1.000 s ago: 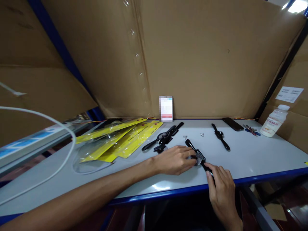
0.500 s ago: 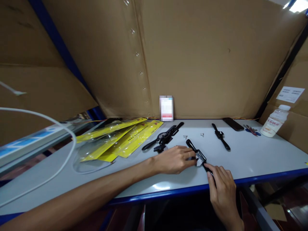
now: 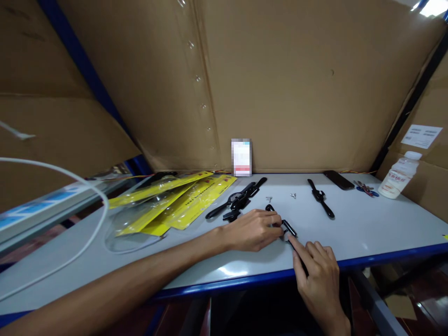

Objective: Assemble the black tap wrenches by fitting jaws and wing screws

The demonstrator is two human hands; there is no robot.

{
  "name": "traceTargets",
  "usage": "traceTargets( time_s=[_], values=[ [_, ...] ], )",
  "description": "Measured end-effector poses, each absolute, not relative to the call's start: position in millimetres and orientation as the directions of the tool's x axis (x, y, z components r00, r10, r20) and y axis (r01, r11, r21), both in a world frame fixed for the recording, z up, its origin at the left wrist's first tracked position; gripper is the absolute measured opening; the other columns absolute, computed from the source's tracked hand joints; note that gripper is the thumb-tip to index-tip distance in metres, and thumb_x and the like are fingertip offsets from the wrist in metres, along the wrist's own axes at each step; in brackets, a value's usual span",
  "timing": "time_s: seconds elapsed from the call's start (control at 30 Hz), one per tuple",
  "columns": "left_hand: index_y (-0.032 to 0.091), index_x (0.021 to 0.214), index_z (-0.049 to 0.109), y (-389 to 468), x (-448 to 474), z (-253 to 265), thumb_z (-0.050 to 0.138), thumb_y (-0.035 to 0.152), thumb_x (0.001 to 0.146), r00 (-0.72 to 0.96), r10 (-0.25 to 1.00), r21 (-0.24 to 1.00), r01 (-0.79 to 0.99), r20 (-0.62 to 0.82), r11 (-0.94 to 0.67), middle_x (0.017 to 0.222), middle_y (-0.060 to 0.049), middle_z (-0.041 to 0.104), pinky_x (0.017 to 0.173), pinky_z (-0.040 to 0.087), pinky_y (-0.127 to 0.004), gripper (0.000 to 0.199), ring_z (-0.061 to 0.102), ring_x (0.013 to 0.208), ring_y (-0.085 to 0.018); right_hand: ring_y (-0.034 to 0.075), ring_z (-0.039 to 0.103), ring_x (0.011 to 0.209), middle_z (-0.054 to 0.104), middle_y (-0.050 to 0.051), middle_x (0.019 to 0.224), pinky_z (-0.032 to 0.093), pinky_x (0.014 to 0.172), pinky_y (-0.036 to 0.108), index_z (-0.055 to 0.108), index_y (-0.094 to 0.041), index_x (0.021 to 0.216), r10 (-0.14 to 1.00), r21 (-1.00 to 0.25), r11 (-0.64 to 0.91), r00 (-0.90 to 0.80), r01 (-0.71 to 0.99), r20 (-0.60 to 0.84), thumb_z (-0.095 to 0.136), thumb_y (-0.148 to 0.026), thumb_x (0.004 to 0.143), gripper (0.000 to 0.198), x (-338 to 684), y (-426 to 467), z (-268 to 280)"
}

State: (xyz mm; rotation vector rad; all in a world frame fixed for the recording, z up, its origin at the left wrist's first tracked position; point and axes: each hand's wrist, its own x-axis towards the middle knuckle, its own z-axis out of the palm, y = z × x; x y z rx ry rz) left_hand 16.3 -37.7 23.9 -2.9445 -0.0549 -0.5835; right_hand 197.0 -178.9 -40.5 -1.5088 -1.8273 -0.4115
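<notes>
A black spokeshave [image 3: 290,228] lies at an angle between my hands near the table's front edge. My right hand [image 3: 318,275] grips its near handle, the index finger stretched toward the middle of the tool. From the left, my left hand [image 3: 258,228] closes its fingers on the spokeshave's body and hides part of it. Beyond them lie two small silver wing screws [image 3: 269,199]. Several more black spokeshave parts [image 3: 241,201] are heaped behind my left hand. Another spokeshave [image 3: 319,197] rests alone to the right.
Yellow cards in clear blister packs [image 3: 189,200] spread over the left side, near a white cable [image 3: 105,205]. A phone [image 3: 339,180], keys [image 3: 366,189] and a white bottle [image 3: 401,175] stand or lie at the back right. A blurred white card [image 3: 241,157] leans on the cardboard wall.
The spokeshave has shifted slightly left and turned in my hands; the shiny blade face seen before is now mostly out of sight. My right hand has moved a little left with it.
</notes>
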Motion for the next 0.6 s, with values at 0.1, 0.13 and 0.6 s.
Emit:
traceTargets(
  time_s=[0.1, 0.13, 0.6],
  values=[
    [0.016, 0.098, 0.068, -36, 16, 20, 0.047, 0.022, 0.101, 0.919, 0.015, -0.101, 0.059, 0.394, -0.993, 0.095, -0.009, 0.066, 0.074, 0.052, -0.03, 0.022, 0.063, 0.087, -0.019, 0.02, 0.054, 0.077, 0.062, 0.002, 0.077, 0.032, 0.076, 0.035, 0.069, -0.028, 0.125, 0.727, -0.159, 0.247, -0.075, 0.956, 0.682, 0.047, -0.011, 0.095, 0.04, 196, -178, -39],
    [0.016, 0.099, 0.068, -36, 16, 19, 0.048, 0.022, 0.101, 0.917, 0.017, -0.094, 0.06, 0.398, -0.994, 0.095, -0.009, 0.066, 0.074, 0.052, -0.03, 0.021, 0.063, 0.087, -0.019, 0.02, 0.054, 0.078, 0.062, 0.003, 0.078, 0.032, 0.076, 0.035, 0.069, -0.027, 0.124, 0.731, -0.157, 0.245, -0.076, 0.957, 0.678, 0.047, -0.01, 0.095, 0.041, 196, -178, -38],
    [0.016, 0.106, 0.067, 19, -6, 32, 0.05, 0.018, 0.094, 0.687, 0.575, 0.047, 0.623, 0.444, -0.781, 0.108, -0.01, 0.069, 0.081, 0.051, -0.036, 0.021, 0.064, 0.098, -0.024, 0.017, 0.047, 0.071, 0.058, 0.001, 0.071, 0.029, 0.071, 0.033, 0.072, -0.024, 0.12, 0.689, -0.261, 0.314, -0.031, 0.913, 0.724, 0.048, -0.01, 0.096, 0.037, 194, -174, -39]
  ],
)
